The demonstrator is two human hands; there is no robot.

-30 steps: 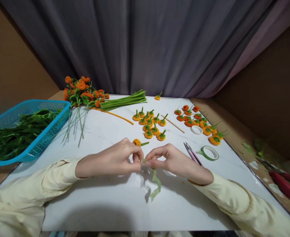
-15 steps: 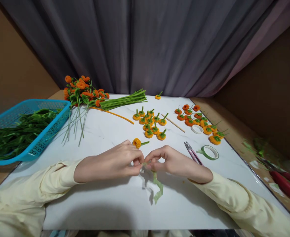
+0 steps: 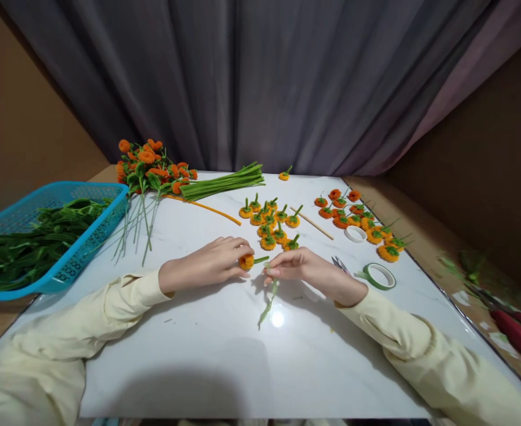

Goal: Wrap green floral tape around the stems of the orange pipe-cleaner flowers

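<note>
My left hand [image 3: 211, 262] has thumb and fingers closed around the sides of a yellow-orange chenille flower [image 3: 246, 261]. That flower lies on its side with its short green stem pointing right. Between the thumb and fingertips of my right hand [image 3: 299, 269] is pinched a strip of pale green floral tape [image 3: 269, 307], crinkled and hanging toward the table. My right fingertips are just below the stem's end, apart from it. Beyond the hands, several yellow flowers [image 3: 268, 241] sit face down with green stems upward. A roll of green tape [image 3: 381, 276] lies right of my right hand.
A blue basket [image 3: 89, 248] of green leaves stands at left. Behind are orange flowers [image 3: 147, 157] and green stems [image 3: 225, 182]. Right are more flower heads [image 3: 388, 253], a white ring [image 3: 355, 234], a thin stick [image 3: 312, 222], scissors [image 3: 340, 264] and red-handled pliers [image 3: 517, 337].
My hands have parted. The left has moved up and around the yellow flower, letting go of the tape. The right has moved slightly up, still pinching the tape strip.
</note>
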